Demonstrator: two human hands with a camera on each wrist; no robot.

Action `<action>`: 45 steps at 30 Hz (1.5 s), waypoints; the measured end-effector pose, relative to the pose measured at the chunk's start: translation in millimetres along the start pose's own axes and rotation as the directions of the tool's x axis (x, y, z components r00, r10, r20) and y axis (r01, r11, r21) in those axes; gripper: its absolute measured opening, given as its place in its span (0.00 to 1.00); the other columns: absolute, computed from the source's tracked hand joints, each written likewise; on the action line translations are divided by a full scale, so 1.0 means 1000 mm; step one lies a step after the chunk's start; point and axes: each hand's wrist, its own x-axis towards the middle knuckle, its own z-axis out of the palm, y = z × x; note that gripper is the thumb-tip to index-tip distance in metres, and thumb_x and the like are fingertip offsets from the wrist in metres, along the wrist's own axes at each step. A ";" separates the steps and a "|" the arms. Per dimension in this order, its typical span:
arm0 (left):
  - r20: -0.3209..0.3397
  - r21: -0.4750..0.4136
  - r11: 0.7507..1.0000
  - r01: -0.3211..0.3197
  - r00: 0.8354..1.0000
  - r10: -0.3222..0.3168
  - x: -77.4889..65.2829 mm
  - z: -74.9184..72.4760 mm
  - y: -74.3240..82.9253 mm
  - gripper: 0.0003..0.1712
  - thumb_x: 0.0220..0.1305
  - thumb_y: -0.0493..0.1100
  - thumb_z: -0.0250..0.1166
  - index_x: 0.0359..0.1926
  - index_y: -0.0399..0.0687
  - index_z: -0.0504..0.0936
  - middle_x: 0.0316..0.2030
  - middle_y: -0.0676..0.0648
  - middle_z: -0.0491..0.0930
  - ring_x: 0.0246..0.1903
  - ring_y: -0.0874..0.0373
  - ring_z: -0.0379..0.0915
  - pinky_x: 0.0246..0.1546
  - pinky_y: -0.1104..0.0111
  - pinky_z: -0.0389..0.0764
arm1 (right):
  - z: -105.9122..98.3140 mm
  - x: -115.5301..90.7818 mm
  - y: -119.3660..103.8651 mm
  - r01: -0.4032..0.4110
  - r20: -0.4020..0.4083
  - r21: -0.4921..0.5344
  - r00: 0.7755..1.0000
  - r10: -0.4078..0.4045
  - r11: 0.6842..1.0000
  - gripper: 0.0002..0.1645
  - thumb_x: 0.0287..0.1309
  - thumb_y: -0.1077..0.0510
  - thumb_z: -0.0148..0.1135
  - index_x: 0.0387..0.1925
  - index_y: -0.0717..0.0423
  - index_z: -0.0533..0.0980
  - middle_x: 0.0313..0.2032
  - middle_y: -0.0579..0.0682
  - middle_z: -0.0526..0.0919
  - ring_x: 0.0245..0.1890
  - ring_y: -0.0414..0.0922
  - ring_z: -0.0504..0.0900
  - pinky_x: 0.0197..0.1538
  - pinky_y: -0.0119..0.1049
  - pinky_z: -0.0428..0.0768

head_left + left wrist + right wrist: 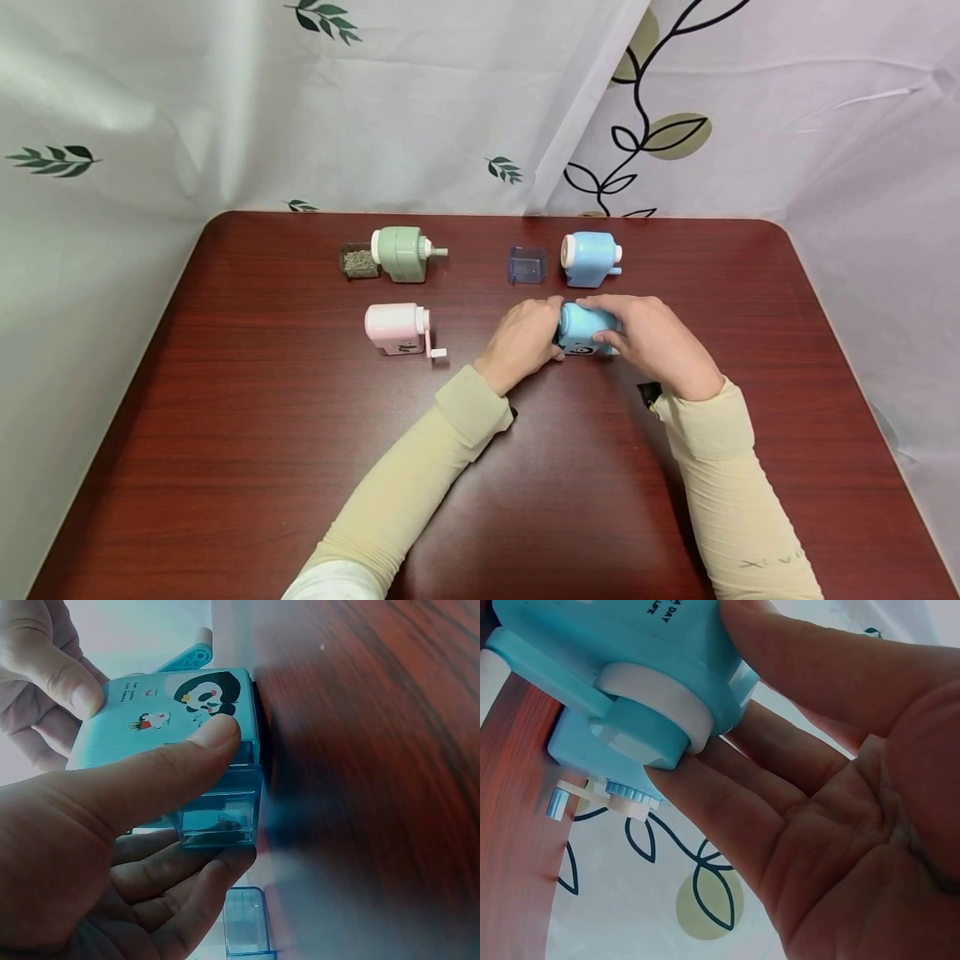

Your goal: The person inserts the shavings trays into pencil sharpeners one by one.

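Both hands meet around a bright blue pencil sharpener point(576, 325), right of centre on a dark red worktop point(300, 458) and closer to its far edge than its near one. At the sharpener's low left end, the left hand point(525, 337) holds a clear blue drawer point(221, 817), thumb across the front where drawer meets body, fingers behind; the drawer juts partly out toward the left edge. The right hand point(660, 342) grips the opposite end, thumb on the front face, fingers behind, close by the crank point(184, 661). Body and drawer share one line, their long axis running left to right along the far edge, the drawer nearer the left hand, the crank nearer the right. Whether the base touches the worktop cannot be told. Just beyond, toward the far edge, stands a paler blue sharpener point(591, 257), with a loose clear drawer point(527, 265) apart at its left. Toward the far left corner, a green sharpener point(403, 255) stands beside a shavings drawer point(352, 247) holding greyish bits, a pink sharpener point(393, 327) in front.
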 end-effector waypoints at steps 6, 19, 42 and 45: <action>0.005 -0.020 1.000 0.001 1.000 -0.001 0.001 0.001 0.000 0.35 0.39 0.48 0.78 0.48 0.42 0.74 0.37 0.47 0.81 0.35 0.54 0.76 0.37 0.63 0.78 | 0.000 0.000 -0.001 -0.007 0.003 -0.002 1.000 0.007 1.000 0.27 0.49 0.65 0.68 0.54 0.53 0.76 0.48 0.54 0.81 0.41 0.49 0.78 0.44 0.48 0.75; -0.011 -0.038 0.999 -0.010 1.000 0.010 0.002 0.003 0.000 0.36 0.38 0.49 0.79 0.48 0.41 0.74 0.36 0.47 0.81 0.33 0.55 0.76 0.36 0.63 0.78 | 0.001 0.001 -0.002 0.011 0.002 -0.012 1.000 -0.011 1.000 0.27 0.49 0.65 0.68 0.54 0.54 0.76 0.48 0.54 0.81 0.42 0.50 0.79 0.44 0.48 0.75; -0.001 -0.093 0.996 0.006 1.000 -0.006 0.003 0.006 0.002 0.50 0.38 0.48 0.79 0.62 0.42 0.66 0.43 0.45 0.81 0.39 0.54 0.77 0.41 0.64 0.77 | 0.003 0.000 -0.004 0.035 -0.013 -0.002 0.999 -0.035 0.999 0.28 0.48 0.66 0.69 0.54 0.55 0.77 0.49 0.52 0.81 0.41 0.49 0.79 0.42 0.46 0.76; -0.002 -0.094 0.995 0.011 1.000 -0.011 0.004 0.006 0.002 0.49 0.37 0.47 0.79 0.62 0.42 0.66 0.42 0.45 0.81 0.39 0.54 0.77 0.41 0.63 0.77 | 0.004 0.000 -0.004 0.041 -0.018 -0.004 0.999 -0.041 0.999 0.29 0.47 0.66 0.69 0.54 0.56 0.77 0.49 0.52 0.81 0.42 0.49 0.79 0.43 0.46 0.76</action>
